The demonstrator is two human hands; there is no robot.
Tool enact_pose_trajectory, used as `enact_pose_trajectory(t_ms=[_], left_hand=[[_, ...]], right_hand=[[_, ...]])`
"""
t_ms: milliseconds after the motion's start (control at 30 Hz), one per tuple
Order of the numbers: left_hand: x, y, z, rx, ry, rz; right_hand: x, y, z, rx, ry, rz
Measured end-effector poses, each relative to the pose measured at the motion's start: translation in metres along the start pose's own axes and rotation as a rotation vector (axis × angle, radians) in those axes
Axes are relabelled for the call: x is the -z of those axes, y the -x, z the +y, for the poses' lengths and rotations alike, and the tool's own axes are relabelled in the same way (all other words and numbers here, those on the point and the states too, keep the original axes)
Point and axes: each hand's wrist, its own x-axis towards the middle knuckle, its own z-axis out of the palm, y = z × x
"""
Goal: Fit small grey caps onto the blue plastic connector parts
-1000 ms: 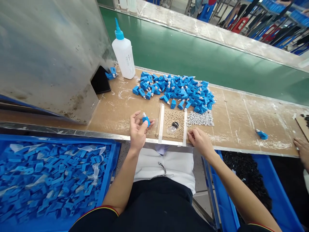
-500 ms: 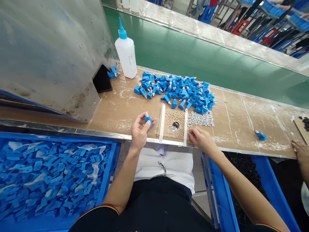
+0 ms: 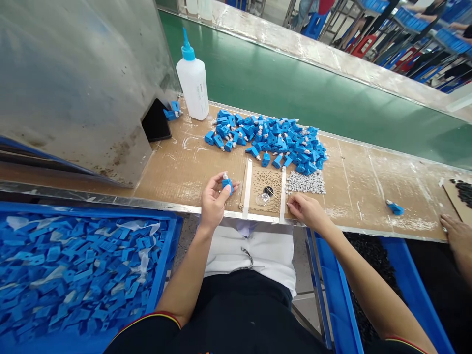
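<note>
Head view: little has changed; left of the taped brown cardboard pad point(image 3: 260, 179), the left hand point(image 3: 213, 206) still clamps a white-tipped blue plastic block point(image 3: 227, 184); right of it, the right hand's point(image 3: 307, 208) fingertips press together, contents unclear.

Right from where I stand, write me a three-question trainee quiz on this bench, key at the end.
1. True or false: the white plastic bottle with a blue nozzle stands nearer to the flat black rectangular device than to the heap of small light-grey pieces.
2. Choose one. The left hand holds:
A) a round black disc
B) a small blue plastic part with a white tip
C) a strip of white tape
3. Fill in: the light-grey heap lies to the ____ of the dotted brown cardboard piece, as the wearer sees it.

Key: 1 true; 2 B; 3 right.
</note>
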Motion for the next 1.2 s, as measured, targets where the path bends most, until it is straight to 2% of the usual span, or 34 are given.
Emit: enact_pose_trajectory(t_ms=[300, 467, 567, 767, 900, 1200], left_hand=[[0.0, 0.0, -0.001, -0.017, -0.025, -0.004], [0.0, 0.001, -0.002, -0.017, -0.029, 0.017], [0.0, 0.0, -0.003, -0.014, -0.037, 0.01], [0.0, 0.0, -0.004, -0.009, -0.039, 0.016], [-0.001, 0.001, -0.002, -0.003, -0.024, 0.014], [0.0, 0.002, -0.001, 0.002, -0.022, -0.012]], right_hand=[[-0.001, 0.002, 0.0, 0.024, 0.013, -0.002], [0.008, -0.001, -0.007, 0.025, 0.025, -0.014], [0.022, -0.009, -0.021, 0.036, 0.039, -0.028], [0.044, -0.041, -0.066, 0.137, 0.16, -0.159], [0.043, -0.056, -0.082, 0.124, 0.304, -0.24], [0.031, -0.059, -0.084, 0.134, 0.433, -0.289]])
